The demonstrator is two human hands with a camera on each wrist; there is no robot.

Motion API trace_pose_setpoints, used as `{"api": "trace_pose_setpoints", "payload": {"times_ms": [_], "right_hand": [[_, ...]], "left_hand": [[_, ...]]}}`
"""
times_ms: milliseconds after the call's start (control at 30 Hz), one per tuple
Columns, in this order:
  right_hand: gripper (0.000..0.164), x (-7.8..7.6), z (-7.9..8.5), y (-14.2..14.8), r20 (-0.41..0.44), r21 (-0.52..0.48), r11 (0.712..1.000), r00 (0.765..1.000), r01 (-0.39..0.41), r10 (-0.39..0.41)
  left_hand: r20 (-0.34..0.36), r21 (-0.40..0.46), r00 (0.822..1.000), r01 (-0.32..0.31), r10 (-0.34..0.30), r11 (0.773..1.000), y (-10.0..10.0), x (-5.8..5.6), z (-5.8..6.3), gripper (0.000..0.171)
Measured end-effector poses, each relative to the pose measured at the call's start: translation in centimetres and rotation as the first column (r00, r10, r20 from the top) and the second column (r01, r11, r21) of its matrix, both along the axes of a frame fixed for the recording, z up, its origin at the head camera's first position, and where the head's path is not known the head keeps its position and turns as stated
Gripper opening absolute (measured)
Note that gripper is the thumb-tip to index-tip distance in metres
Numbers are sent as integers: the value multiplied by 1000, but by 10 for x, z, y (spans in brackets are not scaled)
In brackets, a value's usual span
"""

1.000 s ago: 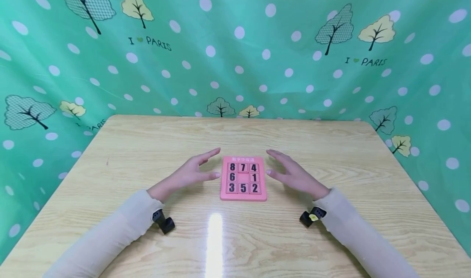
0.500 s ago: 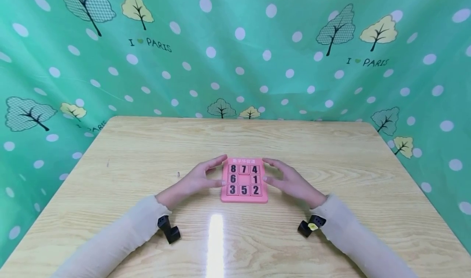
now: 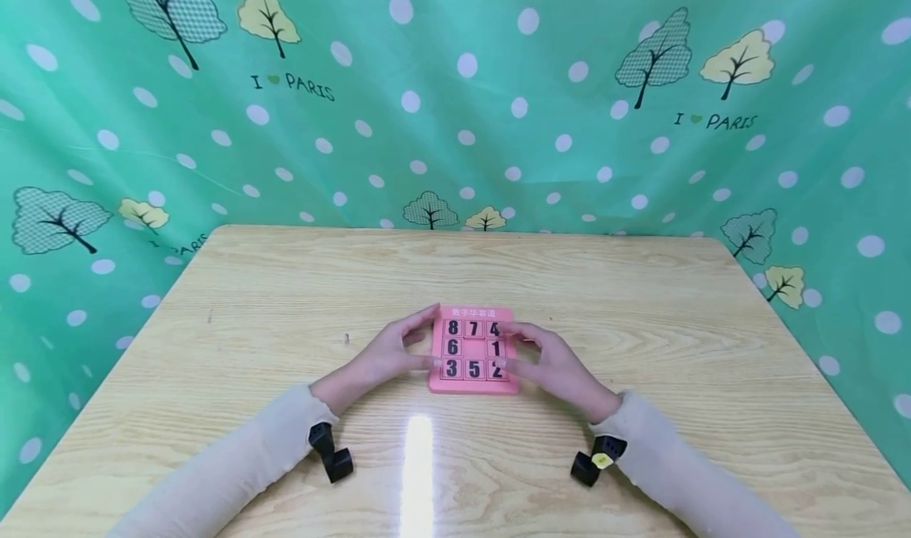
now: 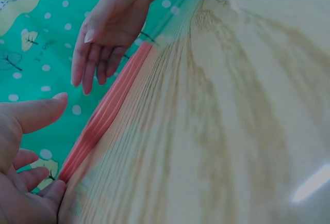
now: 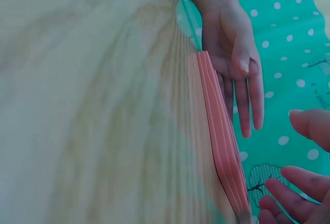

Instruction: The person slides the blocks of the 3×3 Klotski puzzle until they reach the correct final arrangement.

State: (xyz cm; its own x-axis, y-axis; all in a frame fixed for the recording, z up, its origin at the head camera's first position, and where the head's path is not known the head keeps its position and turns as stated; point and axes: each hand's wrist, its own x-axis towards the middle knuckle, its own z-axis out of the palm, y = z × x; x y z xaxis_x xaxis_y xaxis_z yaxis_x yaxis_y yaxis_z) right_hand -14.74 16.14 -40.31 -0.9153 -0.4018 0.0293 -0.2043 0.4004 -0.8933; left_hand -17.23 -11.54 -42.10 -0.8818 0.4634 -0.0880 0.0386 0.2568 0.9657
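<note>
A pink number sliding puzzle [image 3: 473,387] lies flat on the table, its rows reading 8 7 4, 6 gap 1, and 3 5 2. My left hand [image 3: 380,358] is at its left edge, thumb and fingers spread apart; in the left wrist view a fingertip [image 4: 55,189] sits against the puzzle's near corner. Over the puzzle's right side reaches my right hand [image 3: 558,365], its thumb partly covering the 2 tile and its forefinger by the 4 tile. From the right wrist view, the right fingers [image 5: 294,198] appear raised above the board, gripping nothing.
The wood-grain table [image 3: 605,285] extends around the puzzle, with a bright light reflection [image 3: 417,475] in front. A green dotted curtain [image 3: 455,87] hangs behind and at both sides. Black wrist cameras [image 3: 330,451] are strapped on both cuffs.
Both hands have moved inward to the puzzle. The left has reached its left edge; the right has come over its right-hand tiles. The tiles keep the same arrangement.
</note>
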Motion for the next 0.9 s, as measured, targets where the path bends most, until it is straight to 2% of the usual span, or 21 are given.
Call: {"api": "trace_pose_setpoints", "payload": {"times_ms": [200, 433, 900], "right_hand": [[49, 3, -6, -7, 20, -20, 1000, 1000, -3, 4], [49, 7, -11, -13, 25, -67, 998, 1000, -2, 3], [42, 9, -22, -16, -19, -9, 998, 998, 63, -63]], "left_hand": [[8, -41, 1000, -6, 7, 999, 0, 2, -3, 91], [2, -53, 1000, 23, -23, 998, 0, 2, 0, 92], [-5, -77, 999, 53, -54, 996, -1, 5, 3, 97]]}}
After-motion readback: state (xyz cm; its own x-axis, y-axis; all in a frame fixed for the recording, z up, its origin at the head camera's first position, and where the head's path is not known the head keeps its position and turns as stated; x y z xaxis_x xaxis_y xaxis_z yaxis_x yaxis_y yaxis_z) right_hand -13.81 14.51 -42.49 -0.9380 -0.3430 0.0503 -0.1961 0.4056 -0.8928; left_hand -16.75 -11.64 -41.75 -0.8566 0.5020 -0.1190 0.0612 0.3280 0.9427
